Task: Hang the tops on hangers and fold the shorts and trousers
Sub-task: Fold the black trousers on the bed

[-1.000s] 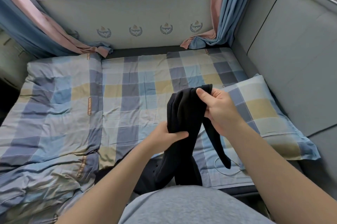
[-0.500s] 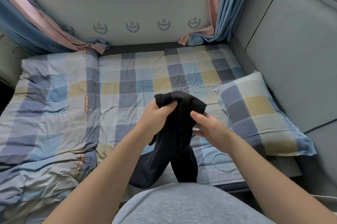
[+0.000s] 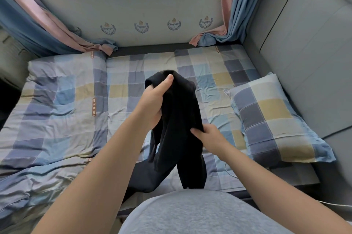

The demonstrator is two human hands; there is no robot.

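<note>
A: Up goes the black garment [image 3: 181, 112] since the earlier frame; the left hand [image 3: 155, 102] grips its bunched top higher, thumb pressed on the cloth.
B: And the right hand [image 3: 209, 137]?
A: Lower now, at 4 o'clock of the garment, pinching its edge.
B: Where does the garment hang?
A: Over the checked bed [image 3: 219, 85], its ends trailing to 6 o'clock; a checked pillow [image 3: 272, 117] lies at 3 o'clock.
</note>
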